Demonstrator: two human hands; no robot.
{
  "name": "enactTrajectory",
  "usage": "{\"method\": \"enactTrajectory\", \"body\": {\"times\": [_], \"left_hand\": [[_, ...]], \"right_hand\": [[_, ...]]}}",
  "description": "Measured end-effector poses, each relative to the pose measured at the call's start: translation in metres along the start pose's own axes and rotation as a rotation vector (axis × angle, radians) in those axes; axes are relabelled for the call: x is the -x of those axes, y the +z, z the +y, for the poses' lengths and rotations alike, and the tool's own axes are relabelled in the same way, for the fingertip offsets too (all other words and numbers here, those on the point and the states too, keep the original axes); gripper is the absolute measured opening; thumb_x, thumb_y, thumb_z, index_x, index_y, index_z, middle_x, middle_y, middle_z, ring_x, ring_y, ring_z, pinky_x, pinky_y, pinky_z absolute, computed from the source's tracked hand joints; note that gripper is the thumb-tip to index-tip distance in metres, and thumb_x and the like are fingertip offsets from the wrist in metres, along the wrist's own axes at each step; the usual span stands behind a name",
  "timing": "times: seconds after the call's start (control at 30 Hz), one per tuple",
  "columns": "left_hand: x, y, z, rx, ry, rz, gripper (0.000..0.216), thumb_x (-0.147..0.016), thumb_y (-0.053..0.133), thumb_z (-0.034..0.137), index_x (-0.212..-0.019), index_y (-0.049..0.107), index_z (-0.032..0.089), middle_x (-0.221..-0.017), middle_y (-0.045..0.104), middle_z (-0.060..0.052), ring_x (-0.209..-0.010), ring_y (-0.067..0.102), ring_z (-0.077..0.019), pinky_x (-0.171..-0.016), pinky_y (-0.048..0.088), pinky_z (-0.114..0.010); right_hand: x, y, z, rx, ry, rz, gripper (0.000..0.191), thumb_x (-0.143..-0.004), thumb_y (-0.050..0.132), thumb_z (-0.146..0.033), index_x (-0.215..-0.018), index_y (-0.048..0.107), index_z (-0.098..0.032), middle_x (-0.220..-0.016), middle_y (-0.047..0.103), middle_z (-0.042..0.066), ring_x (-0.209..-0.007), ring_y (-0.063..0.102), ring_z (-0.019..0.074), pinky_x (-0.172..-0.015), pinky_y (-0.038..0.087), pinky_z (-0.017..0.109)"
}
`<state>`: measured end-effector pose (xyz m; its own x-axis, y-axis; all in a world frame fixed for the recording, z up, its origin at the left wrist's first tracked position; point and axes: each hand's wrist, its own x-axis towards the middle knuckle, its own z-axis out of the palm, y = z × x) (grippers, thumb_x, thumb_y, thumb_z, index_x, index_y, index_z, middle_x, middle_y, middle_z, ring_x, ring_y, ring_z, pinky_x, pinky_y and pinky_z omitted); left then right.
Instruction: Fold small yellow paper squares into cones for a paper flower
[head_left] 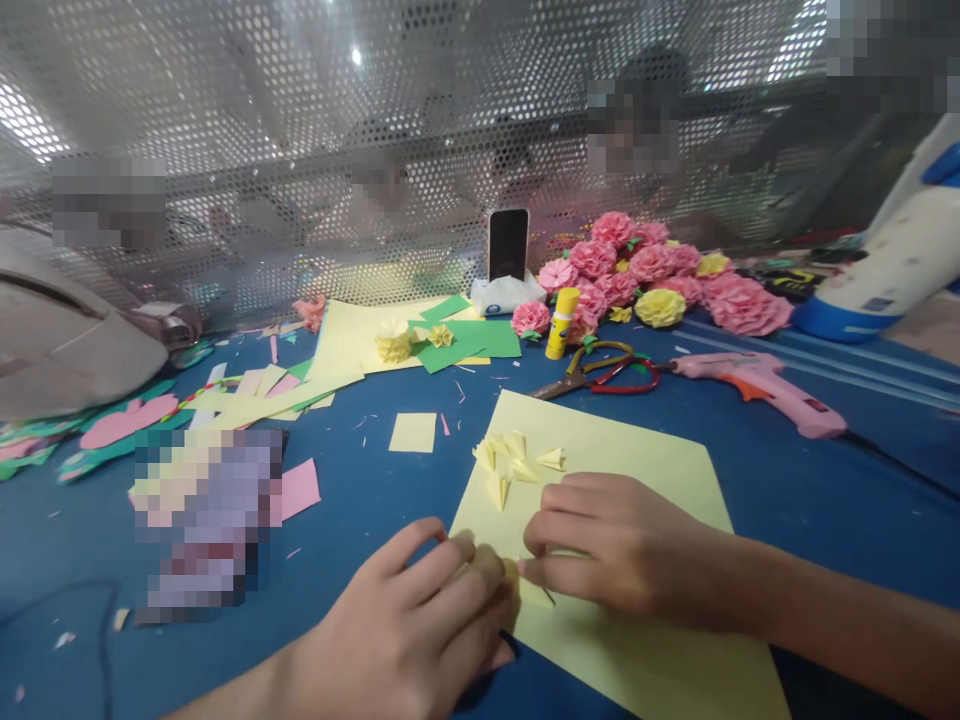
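Observation:
My left hand [435, 610] is closed at the lower middle, its fingers curled at a small yellow paper piece [537, 590]. My right hand [611, 540] meets it from the other side, thumb and fingers pinched together at the same piece, which is mostly hidden by the fingers. Both hands are over a large pale yellow sheet [660, 455]. Several small folded yellow paper pieces [514, 462] lie on that sheet just beyond my right hand. To the left, a yellow paper square [412, 432] lies flat on the blue table [360, 490].
Scissors [592, 375], a glue stick [562, 323] and a pink glue gun [765, 385] lie or stand beyond the sheet. Pink paper flowers [615, 260] are heaped behind. A phone [508, 245] stands near the perforated metal screen [285, 200]. Paper scraps [262, 395] spread at left.

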<state>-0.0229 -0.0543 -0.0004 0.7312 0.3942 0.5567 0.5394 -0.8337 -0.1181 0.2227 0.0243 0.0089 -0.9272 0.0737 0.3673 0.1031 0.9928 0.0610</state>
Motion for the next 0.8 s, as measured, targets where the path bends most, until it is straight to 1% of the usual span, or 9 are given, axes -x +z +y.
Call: {"method": "enactTrajectory", "body": {"times": [0.1,0.2,0.27,0.4,0.53,0.6,0.7,0.8], "left_hand": [[0.001,0.002,-0.002,0.008,0.001,-0.013,0.019,-0.101,0.054,0.025,-0.106,0.068,0.013,-0.104,0.073,-0.004,-0.095,0.065,-0.0181,-0.094,0.042,-0.037],[0.001,0.002,-0.002,0.010,0.006,-0.014,0.022,-0.103,0.052,0.027,-0.103,0.069,0.013,-0.101,0.073,-0.004,-0.092,0.065,-0.0177,-0.093,0.042,-0.037],[0.000,0.002,-0.002,0.018,0.003,-0.020,0.025,-0.104,0.050,0.029,-0.103,0.069,0.012,-0.102,0.073,-0.004,-0.092,0.064,-0.0179,-0.093,0.042,-0.037],[0.000,0.001,-0.003,0.062,0.001,-0.028,0.026,-0.103,0.051,0.031,-0.107,0.069,0.011,-0.108,0.073,-0.003,-0.095,0.064,-0.0194,-0.094,0.041,-0.039],[0.000,-0.001,-0.009,0.115,0.062,-0.047,0.028,-0.103,0.051,0.028,-0.110,0.068,0.008,-0.111,0.073,-0.007,-0.098,0.065,-0.0207,-0.096,0.042,-0.039],[0.000,-0.004,-0.014,0.141,0.089,-0.060,0.029,-0.104,0.050,0.027,-0.111,0.068,0.006,-0.109,0.074,-0.008,-0.097,0.066,-0.0211,-0.096,0.044,-0.039],[-0.002,-0.009,-0.023,0.207,0.151,-0.105,0.036,-0.105,0.044,0.030,-0.111,0.068,0.004,-0.106,0.075,-0.010,-0.094,0.067,-0.0217,-0.091,0.048,-0.038],[-0.004,-0.013,-0.030,0.248,0.222,-0.125,0.047,-0.107,0.034,0.031,-0.107,0.069,0.001,-0.105,0.075,-0.014,-0.092,0.069,-0.0240,-0.086,0.052,-0.038]], "right_hand": [[-0.001,-0.004,0.000,-0.033,0.008,-0.030,0.019,-0.100,0.049,-0.017,-0.090,0.066,-0.017,-0.082,0.061,0.003,-0.071,0.042,0.0172,-0.065,0.027,0.033],[-0.002,-0.007,-0.004,-0.092,0.040,-0.046,0.023,-0.102,0.046,-0.023,-0.097,0.067,-0.016,-0.082,0.061,0.003,-0.070,0.042,0.0179,-0.064,0.027,0.034],[-0.003,-0.007,-0.010,-0.075,0.080,-0.026,0.026,-0.104,0.043,-0.024,-0.101,0.067,-0.016,-0.081,0.061,0.002,-0.070,0.041,0.0184,-0.064,0.027,0.034],[-0.006,0.000,-0.026,0.042,0.176,0.020,0.028,-0.105,0.039,-0.018,-0.102,0.067,-0.015,-0.076,0.059,0.002,-0.071,0.044,0.0191,-0.065,0.027,0.035],[-0.006,0.008,-0.040,0.149,0.151,0.058,0.032,-0.101,0.038,-0.007,-0.093,0.068,-0.013,-0.079,0.061,0.004,-0.075,0.049,0.0199,-0.068,0.030,0.036],[-0.004,0.007,-0.044,0.176,0.127,0.068,0.032,-0.100,0.039,-0.007,-0.090,0.069,-0.013,-0.083,0.064,0.006,-0.079,0.051,0.0210,-0.070,0.032,0.037],[-0.001,-0.001,-0.046,0.158,0.094,0.000,0.032,-0.098,0.039,-0.009,-0.088,0.069,-0.013,-0.087,0.065,0.008,-0.083,0.053,0.0230,-0.071,0.034,0.039],[0.001,-0.012,-0.046,0.065,0.079,-0.092,0.025,-0.093,0.043,-0.010,-0.084,0.067,-0.014,-0.083,0.062,0.007,-0.078,0.051,0.0223,-0.071,0.034,0.040]]}}
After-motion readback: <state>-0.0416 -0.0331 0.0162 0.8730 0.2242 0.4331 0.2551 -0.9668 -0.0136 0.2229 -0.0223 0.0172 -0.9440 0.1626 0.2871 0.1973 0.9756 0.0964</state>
